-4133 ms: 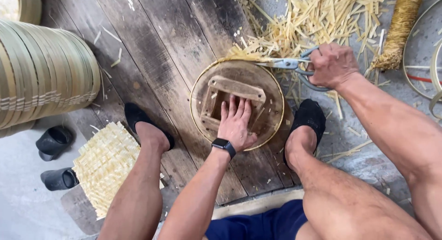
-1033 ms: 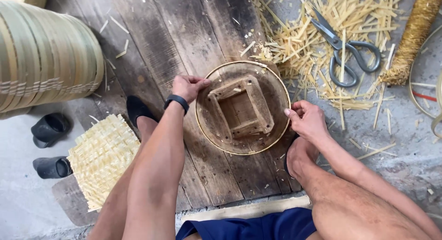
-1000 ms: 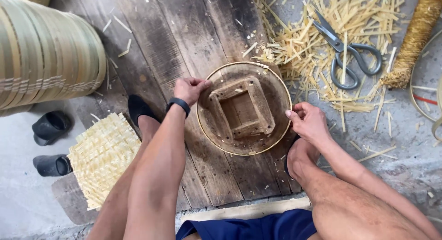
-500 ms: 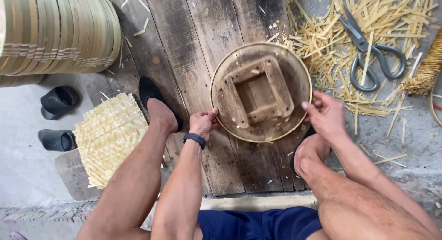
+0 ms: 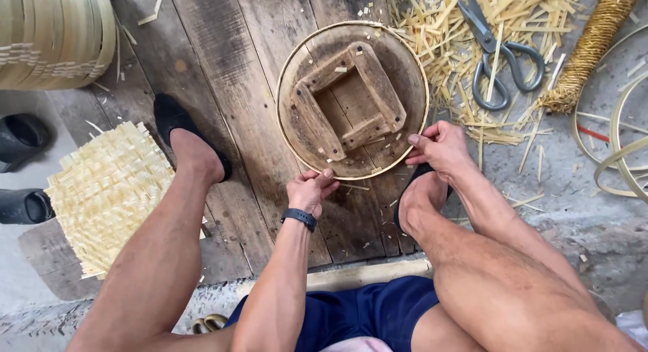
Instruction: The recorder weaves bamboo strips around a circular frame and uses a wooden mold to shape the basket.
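- The round wooden mould [image 5: 352, 99] lies flat on the plank floor [image 5: 223, 68] between the person's feet, ringed by a thin bamboo hoop [image 5: 280, 89]; a square wooden frame [image 5: 349, 99] sits in its middle (only small chips lie inside).
- The left hand [image 5: 309, 192] pinches the near rim; the right hand [image 5: 439, 148] grips the rim at the right.
- Since half a second ago, the left hand has slid from the left edge to the near edge.
- Scissors [image 5: 496, 55] rest on bamboo shavings [image 5: 466, 28] beyond; a woven mat [image 5: 108, 190] lies left, stacked baskets [image 5: 54, 35] behind it.
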